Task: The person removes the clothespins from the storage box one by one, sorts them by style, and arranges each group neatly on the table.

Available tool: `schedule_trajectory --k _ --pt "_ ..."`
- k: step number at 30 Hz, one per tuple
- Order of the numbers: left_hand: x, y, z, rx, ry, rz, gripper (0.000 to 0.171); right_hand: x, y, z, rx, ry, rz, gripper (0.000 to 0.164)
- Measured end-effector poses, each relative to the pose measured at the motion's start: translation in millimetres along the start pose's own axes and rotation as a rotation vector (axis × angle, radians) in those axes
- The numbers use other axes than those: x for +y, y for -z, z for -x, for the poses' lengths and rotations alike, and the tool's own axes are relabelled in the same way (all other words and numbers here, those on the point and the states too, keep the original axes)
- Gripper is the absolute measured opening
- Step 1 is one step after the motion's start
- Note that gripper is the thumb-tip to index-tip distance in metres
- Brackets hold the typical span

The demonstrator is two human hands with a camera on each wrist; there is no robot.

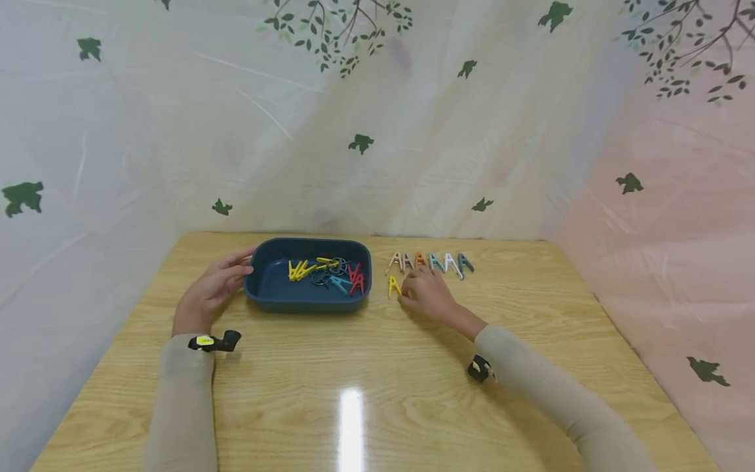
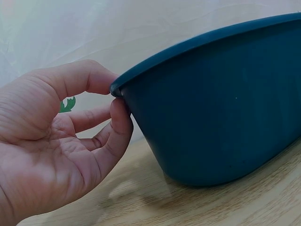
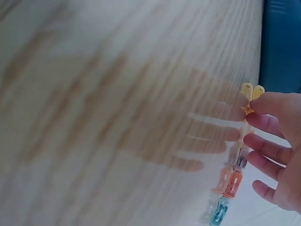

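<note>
While the left hand (image 1: 215, 285) pinched the rim of the blue bin (image 1: 307, 306) left of centre, the right hand (image 1: 430, 295) pinched a yellow clip (image 1: 393, 286) just right of centre | thumb and index tips nearly met, other fingers slightly apart | row of clips (image 1: 435, 262) lay just above.

Left arm (image 1: 184, 406) extends nearly straight forward, beige sleeve ending at left wrist (image 1: 190, 320). Left grip (image 1: 217, 283) faces inward, thumb opposing bent fingers in pinch at tips. Right arm (image 1: 554, 388) slants inward from lower right, sleeve likewise beige. Right grip (image 1: 432, 298) shows back of hand to head view, thumb and forefinger tips close together (remaining three fingers fan apart, slightly bent).
</note>
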State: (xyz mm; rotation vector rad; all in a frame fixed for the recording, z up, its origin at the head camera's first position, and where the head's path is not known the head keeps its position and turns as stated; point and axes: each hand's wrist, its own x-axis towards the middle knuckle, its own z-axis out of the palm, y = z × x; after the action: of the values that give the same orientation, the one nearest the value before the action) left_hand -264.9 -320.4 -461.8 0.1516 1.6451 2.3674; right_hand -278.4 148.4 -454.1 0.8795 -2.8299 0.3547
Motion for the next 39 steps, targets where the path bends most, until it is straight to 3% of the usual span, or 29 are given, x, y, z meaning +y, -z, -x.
schedule_trajectory --k 34,39 --pt "1.8 -2.4 1.8 0.000 0.017 -0.021 0.040 0.2 1.2 -4.7 -0.015 0.038 0.022 0.014" --pt "2.4 -4.7 2.5 0.003 0.029 0.045 0.041 -1.8 2.6 -4.2 -0.006 0.049 0.008 0.013"
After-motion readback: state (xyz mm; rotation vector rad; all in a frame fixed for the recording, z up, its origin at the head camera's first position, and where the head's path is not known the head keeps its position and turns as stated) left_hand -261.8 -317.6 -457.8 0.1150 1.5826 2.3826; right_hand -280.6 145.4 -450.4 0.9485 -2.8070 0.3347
